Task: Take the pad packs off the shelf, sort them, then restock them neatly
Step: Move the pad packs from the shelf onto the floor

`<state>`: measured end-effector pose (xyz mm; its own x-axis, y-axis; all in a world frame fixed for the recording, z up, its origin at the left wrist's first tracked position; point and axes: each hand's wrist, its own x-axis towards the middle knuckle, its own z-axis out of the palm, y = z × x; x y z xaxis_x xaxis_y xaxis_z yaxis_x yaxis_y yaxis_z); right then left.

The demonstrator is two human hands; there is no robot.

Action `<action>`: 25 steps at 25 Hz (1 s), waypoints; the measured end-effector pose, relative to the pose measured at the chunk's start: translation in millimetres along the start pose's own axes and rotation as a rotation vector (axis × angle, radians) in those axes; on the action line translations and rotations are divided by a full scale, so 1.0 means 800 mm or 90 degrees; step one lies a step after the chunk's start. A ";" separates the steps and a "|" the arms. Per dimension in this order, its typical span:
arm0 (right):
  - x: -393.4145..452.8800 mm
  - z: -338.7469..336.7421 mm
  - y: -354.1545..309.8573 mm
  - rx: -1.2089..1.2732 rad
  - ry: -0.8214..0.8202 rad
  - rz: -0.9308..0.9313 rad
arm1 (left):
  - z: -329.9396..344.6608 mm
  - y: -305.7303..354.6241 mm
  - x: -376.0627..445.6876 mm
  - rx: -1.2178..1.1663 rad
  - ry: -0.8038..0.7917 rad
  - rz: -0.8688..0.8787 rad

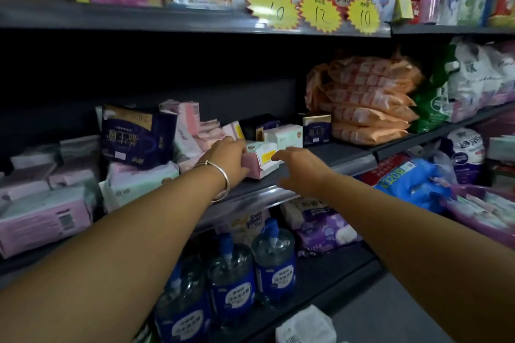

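Dim shop aisle: dark grey metal shelving in tiers, with yellow starburst price tags.

dark shelf | navy pack, pink packs, orange stack

A small pack sits at the shelf front, stacked packs right.

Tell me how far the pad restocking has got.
Done: the orange packs sit stacked at the right. In hand: the left hand grips a pink pack; the right hand reaches beside it. Left: the pink and navy packs on the shelf lie jumbled.
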<state>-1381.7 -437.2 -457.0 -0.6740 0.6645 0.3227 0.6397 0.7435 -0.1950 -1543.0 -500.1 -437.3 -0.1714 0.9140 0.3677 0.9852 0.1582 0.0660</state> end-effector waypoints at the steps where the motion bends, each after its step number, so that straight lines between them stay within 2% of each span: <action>1: 0.015 0.000 0.006 0.001 0.000 0.000 | 0.001 -0.004 0.016 0.012 -0.007 -0.008; 8: 0.114 0.025 0.029 0.019 -0.024 0.062 | 0.009 -0.034 0.101 0.090 -0.025 -0.035; 16: 0.162 0.069 0.029 0.046 -0.093 0.119 | 0.032 -0.042 0.152 0.042 -0.038 -0.020; 20: 0.154 0.048 0.040 0.059 -0.029 0.077 | 0.032 -0.029 0.162 0.008 -0.027 -0.027; 25: 0.122 -0.007 0.093 0.056 -0.043 0.065 | 0.026 0.001 0.179 -0.069 0.010 -0.051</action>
<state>-1398.0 -317.2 -434.7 -0.6319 0.7385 0.2351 0.6734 0.6733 -0.3052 -1567.0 -361.1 -404.1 -0.2511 0.8936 0.3722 0.9623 0.1891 0.1953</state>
